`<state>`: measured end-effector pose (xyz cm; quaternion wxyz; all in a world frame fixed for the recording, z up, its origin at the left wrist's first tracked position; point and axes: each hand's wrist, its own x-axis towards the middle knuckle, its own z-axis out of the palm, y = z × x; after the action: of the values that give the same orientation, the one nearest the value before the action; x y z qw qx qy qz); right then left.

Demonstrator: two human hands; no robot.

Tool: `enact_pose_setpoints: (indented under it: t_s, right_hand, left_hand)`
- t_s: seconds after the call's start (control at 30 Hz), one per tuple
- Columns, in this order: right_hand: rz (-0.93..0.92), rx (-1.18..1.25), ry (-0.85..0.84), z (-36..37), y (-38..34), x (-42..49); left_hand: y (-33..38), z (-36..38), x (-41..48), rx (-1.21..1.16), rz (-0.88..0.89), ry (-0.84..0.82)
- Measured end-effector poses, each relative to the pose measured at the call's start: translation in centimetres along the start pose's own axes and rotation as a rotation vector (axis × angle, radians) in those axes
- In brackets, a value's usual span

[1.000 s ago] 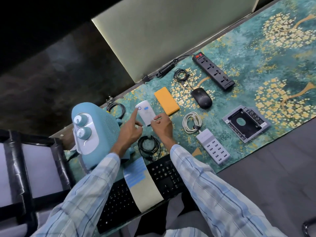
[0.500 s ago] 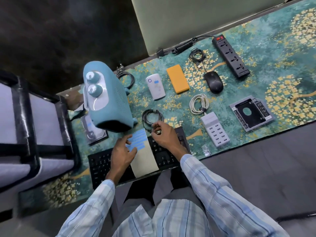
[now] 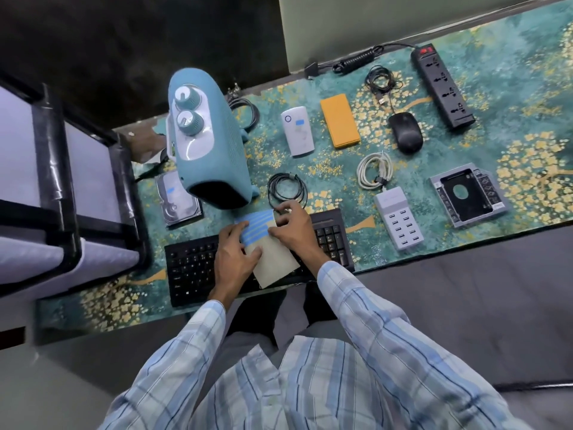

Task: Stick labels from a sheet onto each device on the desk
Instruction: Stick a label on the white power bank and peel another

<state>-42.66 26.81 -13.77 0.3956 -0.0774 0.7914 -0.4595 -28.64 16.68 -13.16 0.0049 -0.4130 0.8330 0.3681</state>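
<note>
Right now the label sheet (image 3: 274,262) lies slantwise across the black keyboard (image 3: 192,265) at the near edge of the bench (image 3: 527,97), its far end striped with blue labels (image 3: 255,228). The left hand (image 3: 235,259) rests on the sheet's left side, its fingers fairly straight and apart and its thumb flat on the cream backing. The right hand (image 3: 293,232) is at the sheet's far right corner, its fingers (image 3: 286,209) curled and pinching the edge against the thumb. Further back, a white power bank (image 3: 297,135) and a hard drive (image 3: 178,200) each carry a blue label, with a teal fan heater (image 3: 214,150) standing between them. An orange power bank (image 3: 340,121), a mouse (image 3: 405,133) and a power strip (image 3: 443,88) lie off to the right.
</note>
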Motion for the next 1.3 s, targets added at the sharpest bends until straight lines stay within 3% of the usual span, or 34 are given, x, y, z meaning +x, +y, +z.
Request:
enact_pose_setpoints:
  t_s: [0.17,0.4,0.5,1.3]
  right_hand:
    - [0.103,0.024,0.077,0.4,1.0,-0.1]
    - [0.121,0.341,-0.062,-1.6,1.2,-1.3]
    - [0.13,0.342,-0.119,-2.4,1.5,-1.4]
    - [0.087,0.382,-0.077,-3.8,2.0,-0.9]
  left_hand:
    - [0.8,0.4,-0.4,-0.009,0.081,0.048]
    - [3.1,0.4,0.1,-0.013,0.147,0.09]
    - [3.7,0.3,0.3,0.011,0.149,0.073]
    - [6.1,0.5,3.8,0.155,0.258,0.003]
